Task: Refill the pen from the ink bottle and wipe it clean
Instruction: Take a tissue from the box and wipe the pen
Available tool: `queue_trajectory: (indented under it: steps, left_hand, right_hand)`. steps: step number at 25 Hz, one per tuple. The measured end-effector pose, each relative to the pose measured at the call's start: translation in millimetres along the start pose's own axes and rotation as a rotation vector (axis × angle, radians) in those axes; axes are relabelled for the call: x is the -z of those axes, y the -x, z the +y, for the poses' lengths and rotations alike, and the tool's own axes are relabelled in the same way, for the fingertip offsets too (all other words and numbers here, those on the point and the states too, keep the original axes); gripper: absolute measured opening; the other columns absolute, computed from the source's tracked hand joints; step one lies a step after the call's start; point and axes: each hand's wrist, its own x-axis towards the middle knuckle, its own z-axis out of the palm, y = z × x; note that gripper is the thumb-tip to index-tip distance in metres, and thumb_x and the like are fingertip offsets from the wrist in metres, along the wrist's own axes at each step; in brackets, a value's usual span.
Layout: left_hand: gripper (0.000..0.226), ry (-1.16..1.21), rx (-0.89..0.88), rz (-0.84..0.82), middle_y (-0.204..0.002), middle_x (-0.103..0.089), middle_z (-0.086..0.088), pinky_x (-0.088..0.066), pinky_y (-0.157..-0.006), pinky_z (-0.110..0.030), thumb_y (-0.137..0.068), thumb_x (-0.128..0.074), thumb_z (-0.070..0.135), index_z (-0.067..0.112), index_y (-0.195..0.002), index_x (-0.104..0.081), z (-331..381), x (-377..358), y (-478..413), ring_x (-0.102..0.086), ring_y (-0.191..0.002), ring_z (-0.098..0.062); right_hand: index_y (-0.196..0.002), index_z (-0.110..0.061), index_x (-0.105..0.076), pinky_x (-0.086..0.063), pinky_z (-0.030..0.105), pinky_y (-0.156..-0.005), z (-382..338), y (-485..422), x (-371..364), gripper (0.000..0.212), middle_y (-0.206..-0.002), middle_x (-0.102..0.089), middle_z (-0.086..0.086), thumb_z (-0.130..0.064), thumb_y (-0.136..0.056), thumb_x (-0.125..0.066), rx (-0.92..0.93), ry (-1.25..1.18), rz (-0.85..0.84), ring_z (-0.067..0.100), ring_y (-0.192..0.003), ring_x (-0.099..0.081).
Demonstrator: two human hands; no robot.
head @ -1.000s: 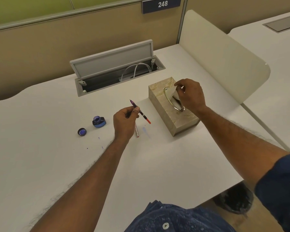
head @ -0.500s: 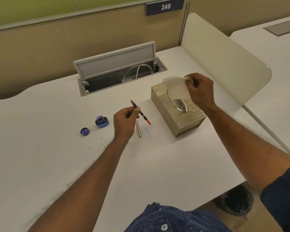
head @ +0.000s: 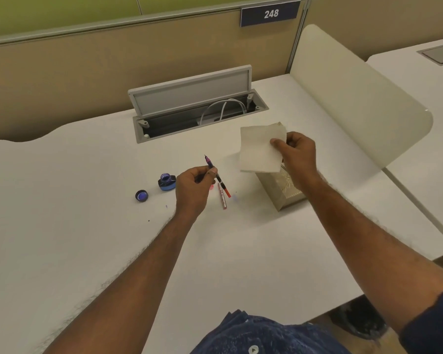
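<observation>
My left hand [head: 193, 191] pinches a thin dark pen [head: 221, 184] with an orange rear end, its nib pointing up and away. Below it on the white desk [head: 241, 251] lies the pen's pinkish barrel [head: 223, 199]. An open blue ink bottle [head: 166, 182] stands left of that hand, and its blue cap [head: 141, 195] lies further left. My right hand [head: 298, 157] holds a white tissue [head: 260, 149] by its right edge, lifted above the beige tissue box [head: 283, 191], which my forearm partly hides.
An open cable hatch [head: 197, 111] with white cables sits at the back of the desk. A cream divider panel [head: 356, 98] stands to the right, and a beige partition wall [head: 87, 72] behind. Small ink spots mark the desk near the bottle.
My right hand pulled a tissue out of the box and lifted it free, moving it left toward the pen. My left hand kept the pen nearly still.
</observation>
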Motion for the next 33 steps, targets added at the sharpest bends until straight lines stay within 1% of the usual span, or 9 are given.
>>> queue_trajectory:
  steps: [3,6,9,11,14,22,25,29,33]
  left_hand:
    - [0.013,-0.027,-0.008,0.005,-0.078,-0.07,0.01,-0.047,-0.062,-0.004,-0.088,-0.066,0.025,0.017,-0.097,-0.07,0,10,4,-0.068,-0.073,-0.004]
    - [0.013,-0.084,-0.021,0.0,-0.076,-0.069,0.011,-0.049,-0.064,-0.007,-0.088,-0.067,0.025,0.015,-0.095,-0.071,-1,20,6,-0.067,-0.072,-0.003]
    - [0.016,-0.139,-0.065,-0.015,-0.079,-0.071,0.006,-0.053,-0.071,-0.012,-0.086,-0.068,0.025,0.012,-0.095,-0.073,-2,30,7,-0.068,-0.076,-0.007]
    - [0.019,-0.193,-0.097,-0.013,-0.078,-0.069,0.01,-0.05,-0.067,-0.007,-0.085,-0.069,0.024,0.011,-0.098,-0.073,-1,35,8,-0.066,-0.074,-0.002]
    - [0.022,-0.279,-0.147,-0.026,-0.079,-0.066,0.011,-0.044,-0.063,-0.004,-0.085,-0.07,0.026,0.011,-0.1,-0.074,1,39,9,-0.064,-0.073,-0.001]
    - [0.02,-0.384,-0.22,-0.039,-0.079,-0.072,0.004,-0.042,-0.061,0.002,-0.082,-0.071,0.025,0.013,-0.097,-0.077,5,51,8,-0.062,-0.068,0.002]
    - [0.02,-0.382,-0.192,-0.063,-0.076,-0.068,0.007,-0.04,-0.061,0.004,-0.083,-0.071,0.024,0.012,-0.097,-0.076,7,53,9,-0.061,-0.068,0.003]
    - [0.018,-0.326,-0.148,-0.112,-0.075,-0.07,0.007,-0.047,-0.066,-0.005,-0.085,-0.069,0.024,0.012,-0.096,-0.077,10,58,9,-0.065,-0.07,0.0]
    - [0.018,-0.273,-0.083,-0.164,-0.073,-0.071,0.006,-0.051,-0.07,-0.013,-0.087,-0.065,0.026,0.014,-0.094,-0.077,12,60,7,-0.065,-0.069,0.002]
  right_hand:
    - [-0.079,-0.019,-0.063,-0.053,0.031,-0.065,7,21,-23,0.015,-0.074,-0.065,-0.002,-0.006,-0.083,-0.066,-0.053,-0.006,-0.049,0.015,-0.07,-0.064]
    - [-0.08,-0.017,-0.06,-0.056,0.04,-0.074,14,35,-47,0.014,-0.078,-0.066,0.002,-0.003,-0.084,-0.063,-0.154,-0.091,-0.079,0.02,-0.077,-0.064]
    - [-0.087,-0.014,-0.059,-0.057,0.044,-0.083,20,50,-71,0.011,-0.095,-0.066,0.01,-0.004,-0.086,-0.061,-0.232,-0.175,-0.134,0.028,-0.093,-0.064]
    - [-0.096,-0.012,-0.059,-0.057,0.044,-0.086,22,59,-86,0.01,-0.105,-0.066,0.011,-0.007,-0.088,-0.061,-0.257,-0.184,-0.156,0.03,-0.101,-0.064]
    - [-0.121,-0.009,-0.057,-0.056,0.047,-0.091,25,65,-102,0.027,-0.122,-0.064,0.011,-0.013,-0.094,-0.058,-0.303,-0.191,-0.214,0.031,-0.108,-0.064]
    - [-0.134,-0.005,-0.05,-0.046,0.049,-0.104,27,71,-114,0.036,-0.13,-0.06,0.016,-0.017,-0.1,-0.047,-0.411,-0.387,-0.375,0.035,-0.116,-0.061]
    - [-0.137,-0.005,-0.046,-0.045,0.046,-0.106,24,76,-110,0.043,-0.132,-0.059,0.019,-0.025,-0.101,-0.033,-0.481,-0.54,-0.416,0.035,-0.118,-0.061]
    - [-0.14,-0.001,-0.043,-0.042,0.047,-0.108,23,73,-104,0.051,-0.135,-0.056,0.022,-0.021,-0.098,-0.023,-0.594,-0.699,-0.485,0.036,-0.119,-0.059]
    - [-0.137,0.001,-0.048,-0.05,0.044,-0.1,20,72,-106,0.041,-0.132,-0.058,0.022,-0.014,-0.101,-0.036,-0.571,-0.66,-0.534,0.034,-0.112,-0.064]
